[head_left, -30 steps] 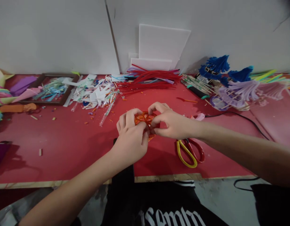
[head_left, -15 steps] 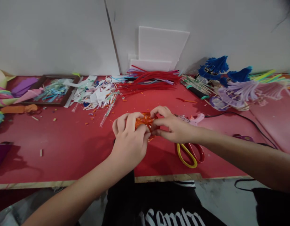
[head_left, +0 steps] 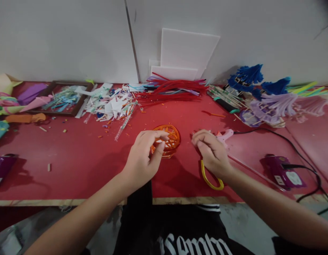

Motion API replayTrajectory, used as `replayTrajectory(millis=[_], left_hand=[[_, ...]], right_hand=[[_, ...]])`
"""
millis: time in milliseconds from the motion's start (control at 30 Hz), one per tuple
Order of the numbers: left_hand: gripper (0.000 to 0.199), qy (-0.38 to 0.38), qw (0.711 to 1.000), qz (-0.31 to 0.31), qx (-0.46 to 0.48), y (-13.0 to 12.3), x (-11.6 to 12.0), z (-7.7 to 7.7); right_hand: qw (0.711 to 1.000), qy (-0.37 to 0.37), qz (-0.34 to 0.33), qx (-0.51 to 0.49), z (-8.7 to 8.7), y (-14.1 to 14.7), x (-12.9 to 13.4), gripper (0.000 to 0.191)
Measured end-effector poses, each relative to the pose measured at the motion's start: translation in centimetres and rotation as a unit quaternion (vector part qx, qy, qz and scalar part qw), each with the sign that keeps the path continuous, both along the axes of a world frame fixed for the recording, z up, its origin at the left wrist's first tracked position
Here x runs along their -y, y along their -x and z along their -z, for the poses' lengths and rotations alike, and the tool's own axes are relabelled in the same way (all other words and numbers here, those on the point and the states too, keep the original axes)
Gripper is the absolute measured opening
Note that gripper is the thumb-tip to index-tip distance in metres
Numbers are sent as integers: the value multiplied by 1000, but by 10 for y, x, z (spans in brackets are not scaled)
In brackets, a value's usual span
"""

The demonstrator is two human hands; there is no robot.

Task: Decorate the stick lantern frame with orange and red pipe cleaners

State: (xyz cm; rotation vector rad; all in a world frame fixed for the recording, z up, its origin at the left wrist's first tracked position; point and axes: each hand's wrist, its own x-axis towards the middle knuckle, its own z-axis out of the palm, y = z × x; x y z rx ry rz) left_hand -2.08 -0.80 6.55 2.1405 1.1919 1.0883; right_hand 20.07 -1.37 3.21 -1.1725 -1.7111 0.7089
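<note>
A round, orange openwork piece, wheel-like with crossing strips, lies on the red table. My left hand is over its left side, thumb and fingers apart with nothing seen between them; whether a fingertip touches the piece I cannot tell. My right hand is clear of the piece, off to its right, with fingers curled and pressed together; what they hold, if anything, is too small to make out. Beneath that hand lie scissors, partly hidden, with a yellow handle. A pink glue gun lies just beyond the hand.
Red pipe cleaners lie at the back by white boards. White scraps and a brown frame are at left. Blue and lilac fan-shaped crafts stand at right, near a purple box with a cord.
My right hand has let go of the orange piece and moved right, above the scissors. My left hand's fingers have loosened, and the piece now lies on the table. The view has shifted slightly.
</note>
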Motion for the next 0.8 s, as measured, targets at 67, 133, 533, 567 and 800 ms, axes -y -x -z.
replayTrajectory(millis=[67, 133, 533, 567, 800], left_hand=[[19, 38, 997, -4, 60, 3, -1, 0], [20, 62, 993, -13, 95, 5, -2, -1], [5, 123, 975, -71, 169, 14, -4, -2], [4, 119, 977, -71, 163, 13, -4, -4], [19, 30, 997, 4, 75, -7, -5, -23]], right_hand=[[998, 45, 6, -43, 12, 3, 7, 21], [996, 77, 1, -53, 18, 8, 12, 25], [910, 239, -25, -338, -8, 24, 4, 20], [899, 245, -27, -362, -12, 25, 3, 20], [850, 292, -70, -433, -47, 36, -2, 17]])
